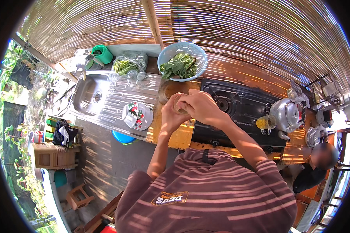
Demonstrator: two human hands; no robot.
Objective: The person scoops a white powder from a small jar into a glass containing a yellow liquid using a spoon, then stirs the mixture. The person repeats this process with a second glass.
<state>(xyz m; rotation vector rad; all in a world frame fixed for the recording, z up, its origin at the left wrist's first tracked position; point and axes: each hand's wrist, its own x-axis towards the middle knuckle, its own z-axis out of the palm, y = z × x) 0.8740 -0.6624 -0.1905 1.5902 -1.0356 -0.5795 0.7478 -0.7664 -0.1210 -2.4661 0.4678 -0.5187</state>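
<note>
My left hand (170,116) is wrapped around a small clear glass container (180,108), held up over the wooden counter (175,135). Over its mouth bends my right hand (202,109), its fingers touching the rim or reaching just inside. Whether those fingers pinch anything is hidden. Behind my left hand lies a round brown wooden board (167,88), partly covered. A light blue plastic colander (203,68) stands beyond, with green leaves (179,65) in it. To the right of my hands sits a black gas stove (245,102).
On the left, a steel sink (89,96) has white floral bowls (137,115) on its drainboard, near bagged green vegetables (125,66) and upturned glasses (136,76). A kettle (283,113) and a yellow-patterned glass (266,122) stand on the right. Another person (304,177) is at far right.
</note>
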